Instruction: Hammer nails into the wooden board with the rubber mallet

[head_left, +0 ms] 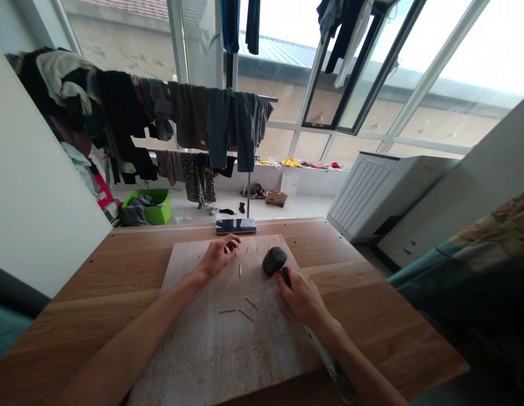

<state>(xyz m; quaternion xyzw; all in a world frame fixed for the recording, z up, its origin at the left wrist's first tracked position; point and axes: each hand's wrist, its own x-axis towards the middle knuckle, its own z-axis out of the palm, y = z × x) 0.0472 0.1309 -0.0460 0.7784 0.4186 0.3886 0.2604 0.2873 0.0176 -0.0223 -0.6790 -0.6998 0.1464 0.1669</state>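
Note:
A rubber mallet point(274, 261) with a dark rounded head is gripped close to the head by my right hand point(302, 293). Its handle runs back under my right forearm. The head hovers over the right side of a pale wooden board point(194, 349). Near the board's far edge my left hand point(220, 256) is closed, thumb and fingertips pinching a small nail point(239, 246). To the right of those fingers, several thin nails point(257, 248) stand upright in a row. Several loose nails point(245, 314) lie around the middle of the board, one nail point(240, 270) just below my left hand.
Beneath the board is a brown wooden table point(363, 304), with a phone point(235, 226) lying by its far edge. Beyond stand a clothes rack hung with laundry point(190, 113), a green tub point(156, 208) and a white ribbed cabinet-like unit point(367, 192) at the right.

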